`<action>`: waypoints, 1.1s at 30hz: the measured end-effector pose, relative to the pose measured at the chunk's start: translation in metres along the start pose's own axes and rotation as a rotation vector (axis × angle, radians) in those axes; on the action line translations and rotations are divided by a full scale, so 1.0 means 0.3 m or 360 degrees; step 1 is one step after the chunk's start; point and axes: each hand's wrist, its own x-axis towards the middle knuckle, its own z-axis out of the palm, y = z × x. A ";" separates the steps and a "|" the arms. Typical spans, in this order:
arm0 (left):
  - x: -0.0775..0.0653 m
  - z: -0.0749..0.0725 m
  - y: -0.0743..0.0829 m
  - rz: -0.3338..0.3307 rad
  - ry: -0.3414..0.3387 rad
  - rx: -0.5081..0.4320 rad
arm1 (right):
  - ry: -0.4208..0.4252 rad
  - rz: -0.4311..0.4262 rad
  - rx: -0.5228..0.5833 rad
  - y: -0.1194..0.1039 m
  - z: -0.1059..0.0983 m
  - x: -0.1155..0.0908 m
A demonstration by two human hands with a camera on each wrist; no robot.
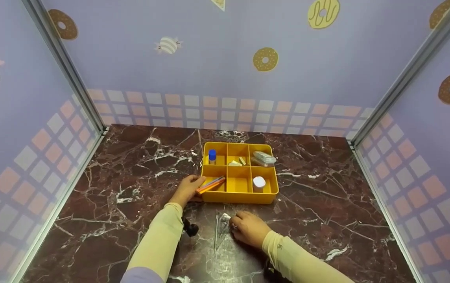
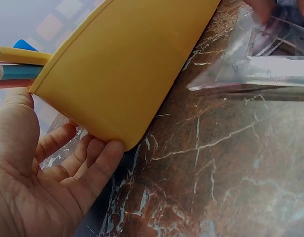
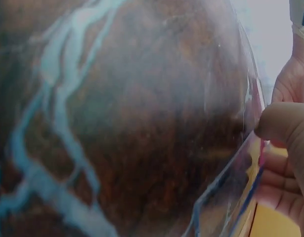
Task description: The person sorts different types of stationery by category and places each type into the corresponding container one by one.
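A yellow compartment tray (image 1: 240, 197) stands on the marble-patterned table. My left hand (image 1: 187, 188) holds its front left corner; in the left wrist view the thumb is by the rim and the fingertips (image 2: 114, 148) touch the lower wall. Coloured pencils (image 1: 212, 184) stick out over the rim there. In front of the tray, my right hand (image 1: 251, 229) pinches the edge of a clear plastic pouch (image 2: 226, 74). Transparent drawing rulers (image 2: 278, 63) with printed scales show inside it. In the right wrist view, thumb and fingers meet at the pouch's pink and blue edge strip (image 3: 262, 153).
In other compartments are a blue-capped tube (image 1: 212, 155), small pale pieces (image 1: 236, 163), a clear plastic package (image 1: 264, 158) and a white-topped container (image 1: 259, 182). The front middle compartment shows its bare floor. Patterned panels (image 1: 209, 70) enclose the table at the back and both sides.
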 end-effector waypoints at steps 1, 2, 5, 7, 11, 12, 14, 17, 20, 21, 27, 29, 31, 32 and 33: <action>0.000 0.001 -0.001 0.0001 0.0000 0.0001 | 0.0006 0.0000 0.0034 0.004 -0.001 -0.001; 0.000 0.001 -0.002 0.0001 0.0002 0.0003 | 0.0016 -0.0003 0.0063 0.008 -0.001 -0.002; 0.004 0.003 -0.007 0.0004 0.0006 0.0010 | 0.0056 -0.0033 0.0120 0.019 -0.001 -0.003; 0.005 0.003 -0.009 0.0005 0.0007 0.0016 | 0.0091 -0.0063 0.0151 0.027 -0.002 -0.004; 0.009 0.004 -0.010 0.0014 0.0007 0.0028 | 0.0148 -0.0107 0.0234 0.048 -0.012 -0.005; 0.009 0.004 -0.010 0.0016 0.0008 0.0036 | 0.0154 -0.0108 0.0264 0.056 -0.017 -0.005; 0.009 0.004 -0.008 0.0013 0.0017 0.0050 | 0.0156 -0.0090 0.0316 0.070 -0.032 -0.003; 0.009 0.003 -0.006 0.0004 0.0033 0.0065 | 0.0154 -0.0049 0.0388 0.094 -0.063 -0.001; 0.008 0.003 -0.005 -0.0007 0.0038 0.0068 | 0.0183 -0.0033 0.0437 0.120 -0.102 -0.001; 0.008 0.003 -0.004 -0.0011 0.0040 0.0070 | 0.0201 -0.0044 0.0450 0.129 -0.116 -0.001; 0.005 0.003 -0.004 -0.0034 0.0042 0.0075 | 0.0401 -0.0130 0.0542 0.186 -0.190 0.008; 0.006 0.003 -0.006 -0.0031 0.0039 0.0075 | 0.0495 -0.0102 0.0556 0.204 -0.211 0.019; 0.007 0.003 -0.007 -0.0027 0.0032 0.0071 | 0.0594 -0.0030 0.0565 0.223 -0.226 0.034; 0.008 0.003 -0.008 -0.0028 0.0028 0.0069 | 0.0640 0.0023 0.0566 0.231 -0.230 0.041; 0.009 0.003 -0.009 -0.0028 0.0024 0.0069 | 0.0678 0.0085 0.0568 0.238 -0.231 0.050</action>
